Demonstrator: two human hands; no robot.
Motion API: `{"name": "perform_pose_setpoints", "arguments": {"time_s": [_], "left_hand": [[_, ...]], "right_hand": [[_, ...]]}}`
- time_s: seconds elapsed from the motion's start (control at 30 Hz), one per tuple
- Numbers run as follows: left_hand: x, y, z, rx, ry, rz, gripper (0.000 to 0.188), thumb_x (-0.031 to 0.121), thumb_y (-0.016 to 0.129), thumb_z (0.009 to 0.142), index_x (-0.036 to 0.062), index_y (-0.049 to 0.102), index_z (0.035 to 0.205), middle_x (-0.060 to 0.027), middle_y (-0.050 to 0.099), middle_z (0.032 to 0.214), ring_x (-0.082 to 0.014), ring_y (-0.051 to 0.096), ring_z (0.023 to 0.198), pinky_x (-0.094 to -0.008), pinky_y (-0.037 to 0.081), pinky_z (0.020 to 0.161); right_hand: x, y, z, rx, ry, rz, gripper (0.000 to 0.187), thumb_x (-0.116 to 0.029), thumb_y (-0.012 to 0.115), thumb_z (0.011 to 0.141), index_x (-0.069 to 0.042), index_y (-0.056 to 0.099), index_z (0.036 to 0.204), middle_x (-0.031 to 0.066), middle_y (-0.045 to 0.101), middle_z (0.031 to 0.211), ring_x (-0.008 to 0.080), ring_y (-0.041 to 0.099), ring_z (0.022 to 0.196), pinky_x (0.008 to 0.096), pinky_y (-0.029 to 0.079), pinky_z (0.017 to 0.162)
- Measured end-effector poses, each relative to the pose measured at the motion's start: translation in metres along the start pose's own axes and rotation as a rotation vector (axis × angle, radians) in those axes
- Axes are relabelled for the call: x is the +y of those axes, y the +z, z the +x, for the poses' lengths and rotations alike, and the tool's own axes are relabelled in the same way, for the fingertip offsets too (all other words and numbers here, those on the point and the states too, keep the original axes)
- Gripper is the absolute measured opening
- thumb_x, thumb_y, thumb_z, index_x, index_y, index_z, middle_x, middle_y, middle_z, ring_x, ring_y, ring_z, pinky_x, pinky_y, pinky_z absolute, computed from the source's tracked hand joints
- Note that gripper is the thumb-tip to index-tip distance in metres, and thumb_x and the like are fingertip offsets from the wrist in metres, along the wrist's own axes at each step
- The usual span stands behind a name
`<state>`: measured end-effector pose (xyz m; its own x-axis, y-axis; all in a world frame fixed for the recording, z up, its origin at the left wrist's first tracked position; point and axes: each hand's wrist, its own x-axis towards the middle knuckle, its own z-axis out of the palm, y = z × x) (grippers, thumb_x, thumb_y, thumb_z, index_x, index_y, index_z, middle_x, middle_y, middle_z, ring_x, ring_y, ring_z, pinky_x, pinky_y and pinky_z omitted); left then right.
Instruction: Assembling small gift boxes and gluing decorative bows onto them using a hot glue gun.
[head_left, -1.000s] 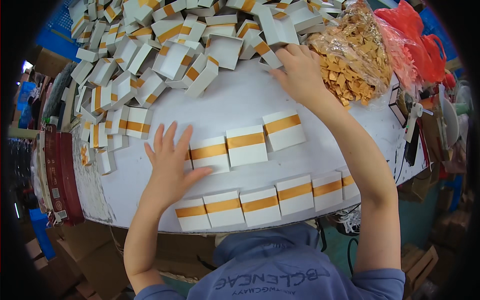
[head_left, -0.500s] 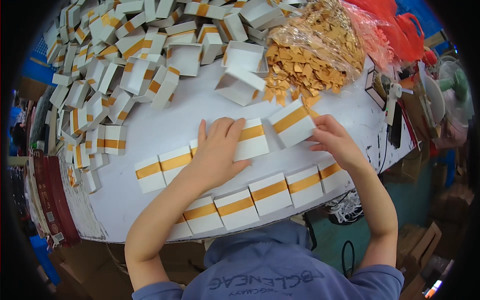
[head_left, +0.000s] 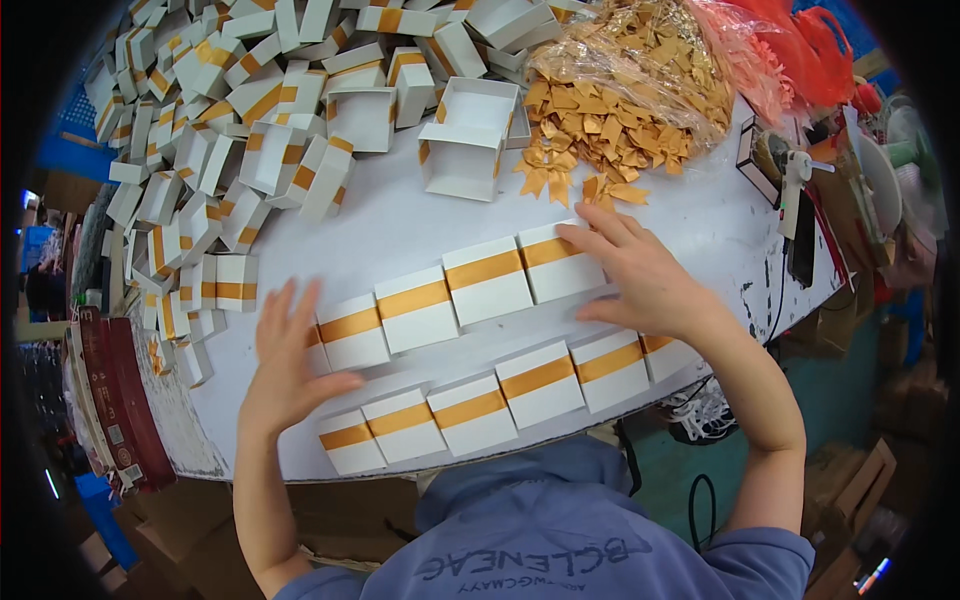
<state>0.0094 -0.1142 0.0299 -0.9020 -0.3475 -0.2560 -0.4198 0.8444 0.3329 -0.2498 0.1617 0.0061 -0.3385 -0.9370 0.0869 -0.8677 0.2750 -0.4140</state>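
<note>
A row of white boxes with gold ribbon bands point(head_left: 417, 310) lies on the table before me, edge against edge. At its left end my left hand point(head_left: 285, 365) is open, fingers spread and a little blurred, partly covering the last box. My right hand point(head_left: 645, 275) is at the other end, its fingertips on the rightmost box point(head_left: 560, 265) and its thumb apart, near the lower right corner. Neither hand wraps round a box. Nearer to me, along the table edge, runs a second row of banded white boxes point(head_left: 540, 385).
Many banded white boxes point(head_left: 260, 100) are heaped at the far left. Two open box shells point(head_left: 460, 165) stand by a pile of gold ribbon bows point(head_left: 620, 120) under clear plastic. Red plastic bags point(head_left: 810, 50) and a dark red carton point(head_left: 120, 400) flank the white table point(head_left: 680, 210).
My right hand has set the tilted box down at the right end of the far row. My left hand has slid from the row's middle to its left end.
</note>
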Motion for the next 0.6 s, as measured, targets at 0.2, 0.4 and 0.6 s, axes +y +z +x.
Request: {"name": "perform_pose_setpoints", "arguments": {"time_s": [0.2,0.4,0.6], "left_hand": [[-0.015,0.025,-0.018,0.088,-0.190,-0.301,0.076,0.015,0.068,0.076,0.0092,0.028,0.140,-0.0238,0.020,0.142,-0.0342,0.030,0.129,-0.0366,0.033,0.101],[0.022,0.020,-0.010,0.043,-0.188,-0.386,0.065,0.012,0.064,0.078,0.0071,0.035,0.136,-0.0204,0.027,0.142,-0.0310,0.031,0.129,-0.0362,0.026,0.105],[0.014,-0.006,-0.022,0.198,-0.009,-0.222,0.065,0.017,0.065,0.078,0.0080,0.036,0.135,-0.0199,0.029,0.141,-0.0327,0.034,0.128,-0.0366,0.034,0.100]], "right_hand": [[-0.004,-0.003,0.005,-0.038,0.096,0.194,0.045,-0.011,0.066,0.076,-0.004,0.051,0.117,0.0186,0.047,0.123,0.0323,0.055,0.100,0.0355,0.045,0.086],[0.025,-0.031,-0.011,-0.073,0.301,0.346,0.031,-0.009,0.058,0.082,-0.001,0.053,0.112,0.0145,0.057,0.110,0.0271,0.060,0.089,0.0320,0.048,0.074],[0.011,-0.034,0.008,0.139,0.323,0.024,0.026,-0.009,0.059,0.080,-0.002,0.056,0.105,0.0156,0.060,0.088,0.0335,0.059,0.078,0.0370,0.047,0.068]]}}
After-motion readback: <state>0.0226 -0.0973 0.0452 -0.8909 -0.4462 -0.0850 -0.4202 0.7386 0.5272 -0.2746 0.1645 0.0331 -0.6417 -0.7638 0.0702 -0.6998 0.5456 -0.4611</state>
